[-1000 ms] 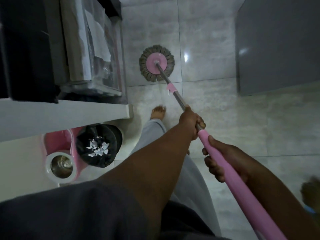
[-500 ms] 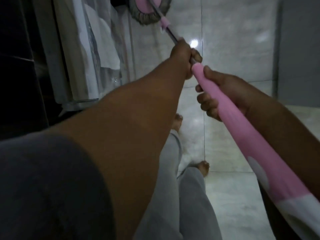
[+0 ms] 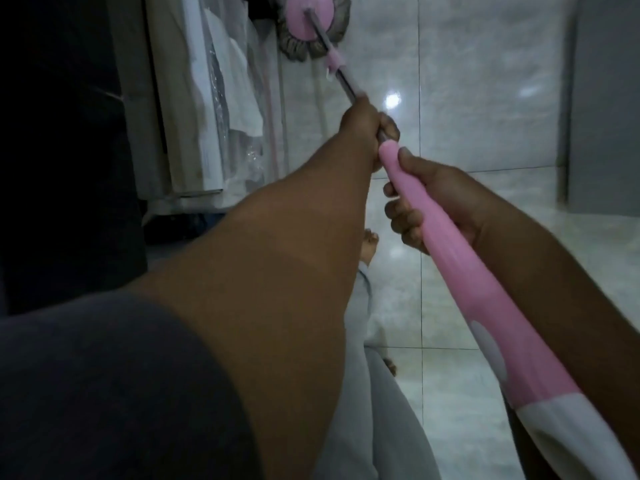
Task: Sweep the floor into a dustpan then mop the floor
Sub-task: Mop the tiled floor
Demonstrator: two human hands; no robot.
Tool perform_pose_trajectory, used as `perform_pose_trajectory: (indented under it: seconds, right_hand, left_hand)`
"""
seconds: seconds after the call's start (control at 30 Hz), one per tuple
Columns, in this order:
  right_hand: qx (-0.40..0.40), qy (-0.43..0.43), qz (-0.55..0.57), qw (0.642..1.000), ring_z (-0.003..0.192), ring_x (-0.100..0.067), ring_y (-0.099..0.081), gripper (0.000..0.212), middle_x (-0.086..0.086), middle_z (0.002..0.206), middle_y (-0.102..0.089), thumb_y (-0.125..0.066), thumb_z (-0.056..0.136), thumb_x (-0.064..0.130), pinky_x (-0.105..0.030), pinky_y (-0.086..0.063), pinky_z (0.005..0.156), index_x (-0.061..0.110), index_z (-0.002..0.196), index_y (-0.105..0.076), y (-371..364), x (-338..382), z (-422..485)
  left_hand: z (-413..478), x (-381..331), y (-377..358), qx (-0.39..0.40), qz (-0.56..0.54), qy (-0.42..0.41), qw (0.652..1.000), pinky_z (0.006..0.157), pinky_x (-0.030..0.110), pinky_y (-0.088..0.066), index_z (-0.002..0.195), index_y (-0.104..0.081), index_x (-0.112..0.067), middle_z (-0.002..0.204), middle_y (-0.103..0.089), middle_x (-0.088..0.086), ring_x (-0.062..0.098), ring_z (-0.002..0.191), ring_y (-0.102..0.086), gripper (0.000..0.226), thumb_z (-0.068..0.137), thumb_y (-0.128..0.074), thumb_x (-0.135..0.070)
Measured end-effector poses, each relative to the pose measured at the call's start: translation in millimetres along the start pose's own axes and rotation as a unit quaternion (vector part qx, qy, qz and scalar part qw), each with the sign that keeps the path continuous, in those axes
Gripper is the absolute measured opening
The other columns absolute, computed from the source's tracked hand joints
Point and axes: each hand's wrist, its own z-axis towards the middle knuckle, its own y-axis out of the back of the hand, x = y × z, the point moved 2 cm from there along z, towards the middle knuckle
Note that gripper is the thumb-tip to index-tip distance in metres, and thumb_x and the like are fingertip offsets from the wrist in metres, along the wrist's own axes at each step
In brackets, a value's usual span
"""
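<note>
Pink smooth mop handle gripped by left hand and right hand, round stringy mop head on glossy tiles.

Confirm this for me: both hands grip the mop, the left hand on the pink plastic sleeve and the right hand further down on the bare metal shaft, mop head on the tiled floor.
The hands are swapped. In the head view the left hand grips the bare metal shaft, and the right hand holds the pink plastic sleeve. The round pink-capped mop head is on the glossy tiled floor.

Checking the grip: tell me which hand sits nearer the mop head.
The left hand, on the grey metal shaft; the right hand grips the pink handle behind it.
</note>
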Motion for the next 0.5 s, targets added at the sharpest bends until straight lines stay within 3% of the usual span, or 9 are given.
perform_pose_trajectory:
  seconds: [0.2, 0.3, 0.4, 0.5]
  right_hand:
    - [-0.009, -0.036, -0.018, 0.999, 0.037, -0.013, -0.045, 0.048, -0.005, 0.057, -0.051, -0.056, 0.090, 0.057, -0.021, -0.040, 0.035, 0.010, 0.090, -0.052, 7, -134, -58]
    - [-0.026, -0.054, -0.027, 0.998, 0.039, -0.015, -0.047, 0.051, -0.005, 0.057, -0.053, -0.056, 0.088, 0.060, -0.023, -0.041, 0.037, 0.009, 0.096, -0.053, 19, -207, -98]
    - [-0.053, -0.047, -0.040, 0.997, 0.041, -0.016, -0.049, 0.051, -0.005, 0.057, -0.054, -0.056, 0.089, 0.058, -0.025, -0.042, 0.040, 0.007, 0.093, -0.055, 29, -267, -143]
    - [-0.095, -0.020, -0.039, 0.994, 0.042, -0.017, -0.051, 0.054, -0.006, 0.058, -0.056, -0.057, 0.088, 0.059, -0.025, -0.043, 0.043, 0.006, 0.092, -0.059, 43, -312, -185]
  left_hand:
    - [-68, 117, 63, 0.000, 0.004, 0.032, 0.999, 0.032, 0.012, -0.024, 0.062, -0.034, -0.014, 0.045, -0.031, 0.001, 0.010, 0.025, -0.028, 0.056, 0.105, -0.034, -0.049]
    - [-110, 189, 92, -0.013, 0.025, 0.042, 0.999, 0.041, 0.024, -0.030, 0.063, -0.037, -0.014, 0.044, -0.034, 0.001, 0.013, 0.035, -0.031, 0.055, 0.105, -0.034, -0.050]
    - [-149, 250, 113, -0.015, 0.020, 0.050, 0.998, 0.032, 0.013, -0.028, 0.067, -0.043, -0.015, 0.055, -0.041, 0.000, 0.009, 0.027, -0.033, 0.051, 0.105, -0.034, -0.047]
    - [-182, 302, 116, -0.008, 0.025, 0.076, 0.997, 0.032, 0.009, -0.025, 0.065, -0.043, -0.020, 0.043, -0.039, -0.005, 0.007, 0.024, -0.029, 0.047, 0.105, -0.035, -0.044]
